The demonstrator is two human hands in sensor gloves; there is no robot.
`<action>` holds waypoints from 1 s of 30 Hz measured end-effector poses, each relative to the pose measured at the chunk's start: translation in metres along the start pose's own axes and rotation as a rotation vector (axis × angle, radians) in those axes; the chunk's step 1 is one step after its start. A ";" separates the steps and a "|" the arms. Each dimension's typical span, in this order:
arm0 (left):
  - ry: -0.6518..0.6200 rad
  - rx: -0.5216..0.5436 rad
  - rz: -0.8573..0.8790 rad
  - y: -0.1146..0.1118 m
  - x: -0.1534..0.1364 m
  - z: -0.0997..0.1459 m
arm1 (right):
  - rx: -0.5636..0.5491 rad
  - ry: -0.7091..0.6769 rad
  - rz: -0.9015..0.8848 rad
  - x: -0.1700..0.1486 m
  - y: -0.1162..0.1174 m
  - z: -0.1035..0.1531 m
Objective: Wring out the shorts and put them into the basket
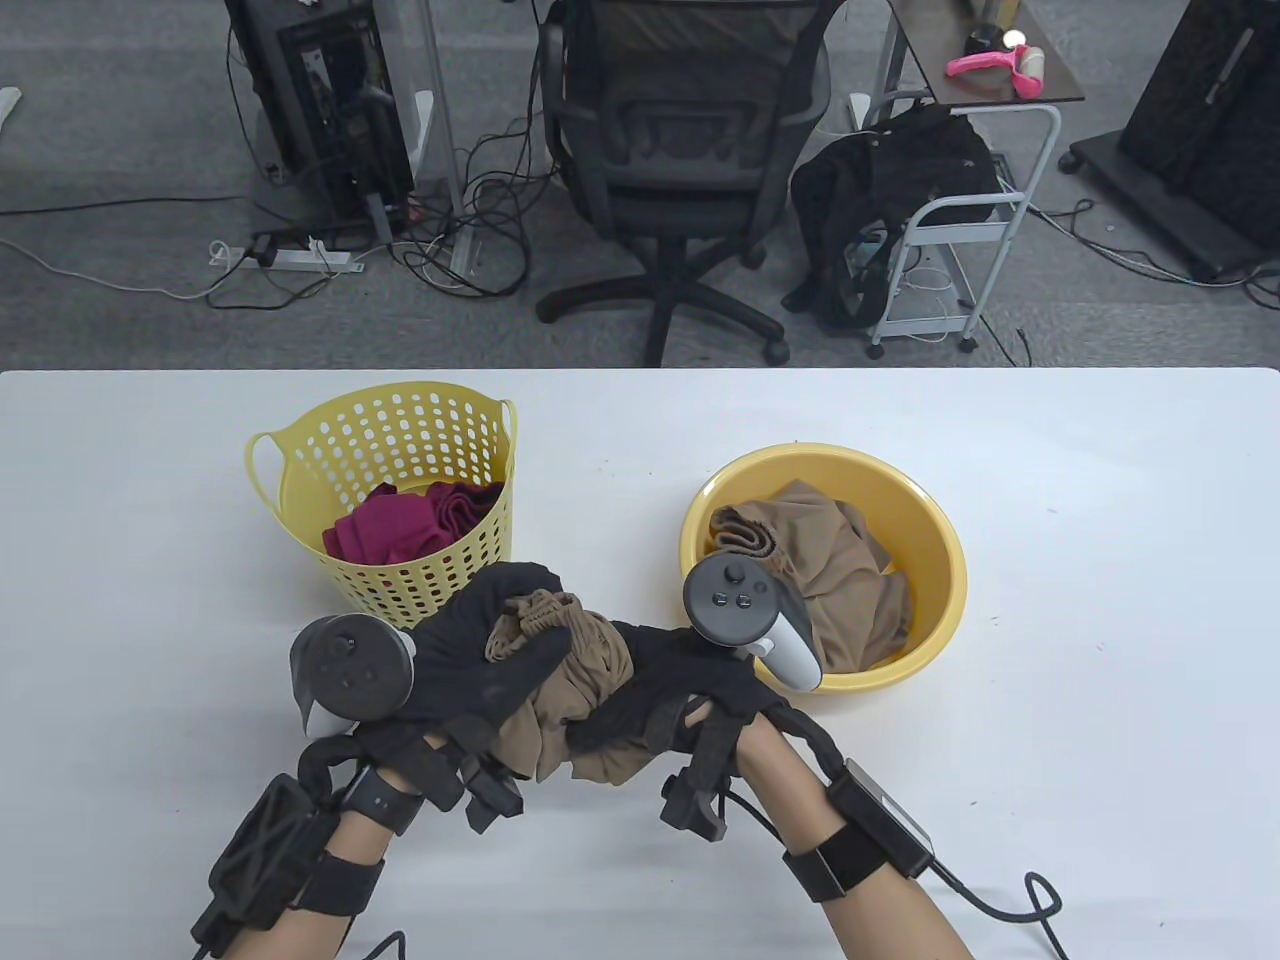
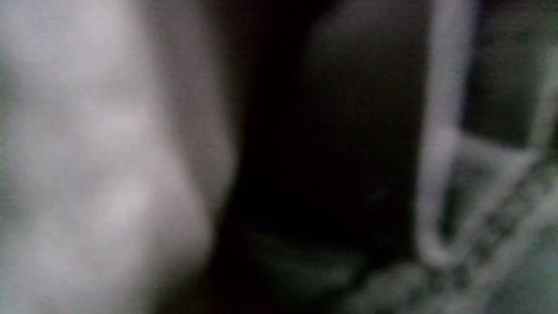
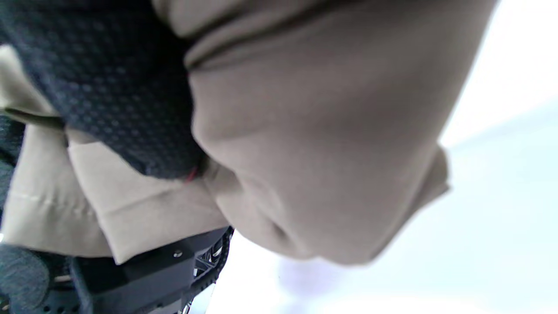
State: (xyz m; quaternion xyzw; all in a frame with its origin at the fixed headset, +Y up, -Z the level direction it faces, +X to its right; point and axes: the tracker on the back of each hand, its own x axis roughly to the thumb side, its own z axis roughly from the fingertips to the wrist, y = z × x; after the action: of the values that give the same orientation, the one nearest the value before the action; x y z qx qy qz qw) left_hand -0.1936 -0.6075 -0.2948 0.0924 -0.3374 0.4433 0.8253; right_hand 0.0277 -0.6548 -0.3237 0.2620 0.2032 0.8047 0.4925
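Observation:
A bunched pair of tan shorts (image 1: 570, 690) is held above the table between both gloved hands, in front of the yellow perforated basket (image 1: 400, 440). My left hand (image 1: 490, 660) curls over the top and left of the bundle. My right hand (image 1: 665, 700) grips its right end. In the right wrist view the tan shorts (image 3: 322, 131) fill the frame, with a black gloved finger (image 3: 117, 87) pressed into the cloth. The left wrist view is dark and blurred. Dark red cloth (image 1: 410, 525) lies inside the basket.
A yellow basin (image 1: 935, 610) at the right holds more tan cloth (image 1: 840, 570). Both containers stand on the white table (image 1: 1100, 500). Beyond the table's far edge are an office chair (image 1: 680, 150), cables and a white cart (image 1: 960, 240).

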 end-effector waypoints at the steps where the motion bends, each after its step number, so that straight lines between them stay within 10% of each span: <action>1: 0.002 -0.003 -0.006 0.000 0.000 0.000 | -0.003 0.000 0.005 0.000 0.000 0.001; 30: 0.031 -0.024 -0.170 0.015 0.003 0.004 | -0.182 -0.015 0.524 0.000 0.003 0.038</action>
State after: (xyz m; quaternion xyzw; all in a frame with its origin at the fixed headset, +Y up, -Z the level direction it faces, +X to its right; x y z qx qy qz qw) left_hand -0.2069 -0.5986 -0.2920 0.1038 -0.3210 0.3687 0.8662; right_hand 0.0498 -0.6536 -0.2921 0.2665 0.0517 0.9176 0.2904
